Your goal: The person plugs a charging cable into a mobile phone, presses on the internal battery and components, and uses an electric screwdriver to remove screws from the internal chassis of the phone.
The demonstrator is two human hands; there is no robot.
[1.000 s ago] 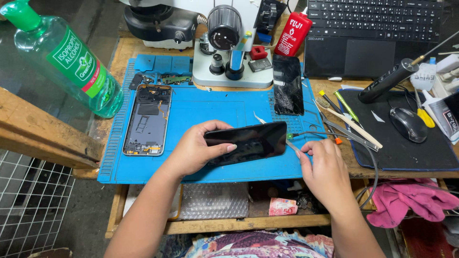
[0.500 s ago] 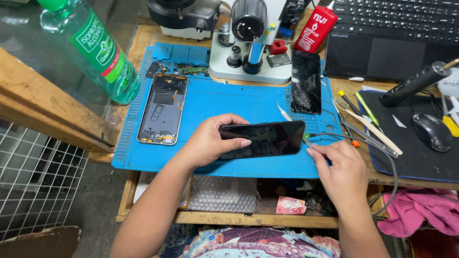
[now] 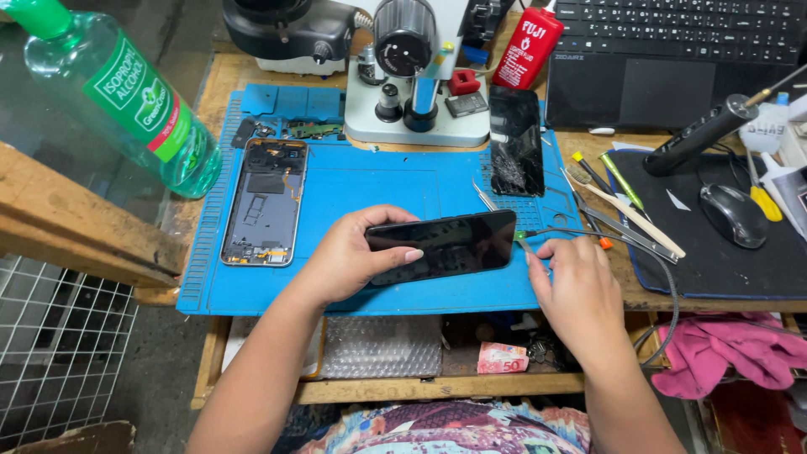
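Note:
My left hand (image 3: 349, 256) grips a black smartphone (image 3: 450, 244) by its left end and holds it sideways, just above the blue work mat (image 3: 378, 185). My right hand (image 3: 572, 290) is at the phone's right end, its fingers pinching the green-tipped plug of a grey cable (image 3: 605, 235) against the phone's port. An opened phone frame (image 3: 265, 202) with bare insides lies on the mat's left part. A cracked black screen panel (image 3: 515, 139) lies at the mat's upper right.
A microscope (image 3: 416, 76) stands at the back of the mat, a green alcohol bottle (image 3: 126, 92) at the left, a red can (image 3: 528, 46) and a laptop (image 3: 672, 50) behind. Tweezers and picks (image 3: 626, 210), a black pen tool (image 3: 698, 134) and a mouse (image 3: 733, 214) lie right. Pink cloth (image 3: 727, 349) hangs below.
The camera has tilted and shifted left, so the bench sits further right in view. My left hand keeps its hold on the phone. My right hand stays at its right end with the cable.

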